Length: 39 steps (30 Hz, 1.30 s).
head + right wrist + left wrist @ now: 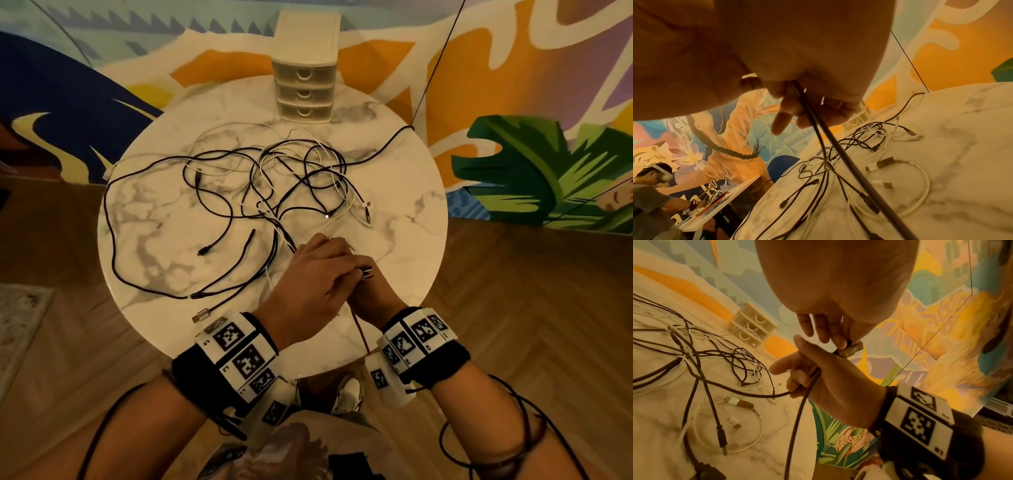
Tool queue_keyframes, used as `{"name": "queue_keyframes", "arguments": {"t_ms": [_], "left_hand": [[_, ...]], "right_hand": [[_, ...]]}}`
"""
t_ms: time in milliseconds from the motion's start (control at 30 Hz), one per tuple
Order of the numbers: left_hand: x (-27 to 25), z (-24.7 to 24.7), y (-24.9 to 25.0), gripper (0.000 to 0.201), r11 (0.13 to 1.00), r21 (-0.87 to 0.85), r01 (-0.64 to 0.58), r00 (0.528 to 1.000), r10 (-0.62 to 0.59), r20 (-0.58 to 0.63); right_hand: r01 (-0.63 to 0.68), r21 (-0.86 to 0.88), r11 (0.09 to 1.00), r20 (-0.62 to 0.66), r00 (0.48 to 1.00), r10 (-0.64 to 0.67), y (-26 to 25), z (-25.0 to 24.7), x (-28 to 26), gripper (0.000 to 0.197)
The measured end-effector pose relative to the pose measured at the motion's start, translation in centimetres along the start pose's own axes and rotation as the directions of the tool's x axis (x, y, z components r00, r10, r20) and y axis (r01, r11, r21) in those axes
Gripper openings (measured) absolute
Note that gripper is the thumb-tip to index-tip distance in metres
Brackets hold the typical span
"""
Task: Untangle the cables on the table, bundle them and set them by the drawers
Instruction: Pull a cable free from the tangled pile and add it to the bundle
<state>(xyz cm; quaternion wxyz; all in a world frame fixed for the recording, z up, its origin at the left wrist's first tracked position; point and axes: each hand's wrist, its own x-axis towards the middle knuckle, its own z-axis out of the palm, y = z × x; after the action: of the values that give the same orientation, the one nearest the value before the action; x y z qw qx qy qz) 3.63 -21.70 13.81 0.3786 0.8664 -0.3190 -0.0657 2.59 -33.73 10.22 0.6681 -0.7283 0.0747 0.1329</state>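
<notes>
Still early untangling — both hands, left hand (310,274) and right hand (824,382), pinch one dark cable (797,415) over the table's (404,219) near edge; next, tease it free of the tangle (291,178).

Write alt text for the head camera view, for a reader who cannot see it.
Two hands meet at the near edge of a round marble table, the left hand over the right hand, together holding a dark cable's plug. A tangle of black and white cables sprawls across the tabletop, and a small three-drawer unit stands at the far edge.
</notes>
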Motion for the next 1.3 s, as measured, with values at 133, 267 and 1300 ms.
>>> {"name": "queue_keyframes", "arguments": {"t_ms": [133,267,1300], "left_hand": [[0.8,-0.2,-1.5,0.039,0.941,-0.239,0.239,0.96,-0.266,-0.085],[0.7,2.3,-5.4,0.028,0.847,-0.24,0.474,0.849,-0.368,0.379],[1.3,5.1,-12.2,0.014,0.923,-0.023,0.385,0.921,-0.386,-0.047]], "right_hand": [[0.112,-0.02,0.994,-0.08,0.99,-0.113,0.8,-0.4,0.3,0.032],[0.198,0.175,0.964,-0.192,0.968,-0.163,-0.2,-0.7,0.2,0.028],[-0.01,0.096,0.995,-0.135,0.991,0.023,1.0,-1.1,1.4,0.037]]}}
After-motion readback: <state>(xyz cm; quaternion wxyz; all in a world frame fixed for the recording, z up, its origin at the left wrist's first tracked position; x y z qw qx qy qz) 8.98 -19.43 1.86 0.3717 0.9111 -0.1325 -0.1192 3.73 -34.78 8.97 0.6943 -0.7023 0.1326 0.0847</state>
